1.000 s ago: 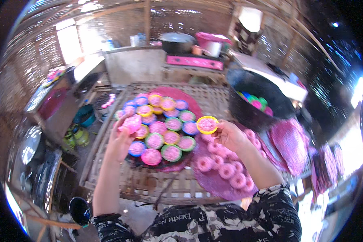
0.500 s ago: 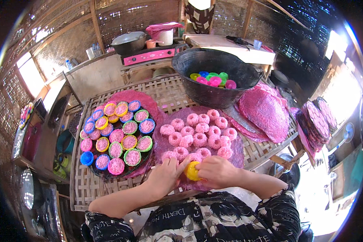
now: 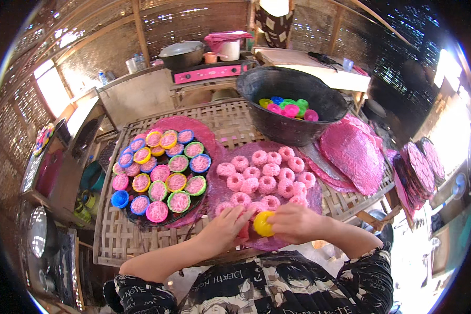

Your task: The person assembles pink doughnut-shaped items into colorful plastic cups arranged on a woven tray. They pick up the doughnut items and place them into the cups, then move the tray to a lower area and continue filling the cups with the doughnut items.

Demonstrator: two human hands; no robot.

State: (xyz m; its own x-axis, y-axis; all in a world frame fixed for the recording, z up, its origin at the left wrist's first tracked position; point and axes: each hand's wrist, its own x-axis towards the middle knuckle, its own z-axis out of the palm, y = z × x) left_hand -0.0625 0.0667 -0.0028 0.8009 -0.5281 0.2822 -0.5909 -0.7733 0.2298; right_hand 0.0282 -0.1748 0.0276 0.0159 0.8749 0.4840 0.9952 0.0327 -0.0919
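My right hand (image 3: 297, 224) pinches a small yellow plastic mold cup (image 3: 264, 224), its rounded side toward me. To the left of the cup is my left hand (image 3: 222, 230), fingers bent and thumb pointing toward the cup; what lies under those fingers is hidden. Just beyond both hands, several pink ring-shaped noodle cakes (image 3: 267, 184) rest on a pink-stained sheet (image 3: 222, 196). On the left, a round dark tray (image 3: 186, 215) bears colored mold cups filled with pink strands, such as a green-rimmed cup (image 3: 195, 185). Among them is a blue cup (image 3: 120, 199) with no pink strands showing.
A big black basin (image 3: 277, 128) with several colored mold cups (image 3: 290, 110) stands at the back of the woven bamboo table (image 3: 110, 235). Stacked pink round sheets (image 3: 350, 157) lie to the right. Behind are a pink stove (image 3: 209, 74) and a lidded pot (image 3: 182, 56).
The view has shifted, so the whole scene sits further right. My left thumb has come slightly away from the yellow mold cup, which my right hand still holds.
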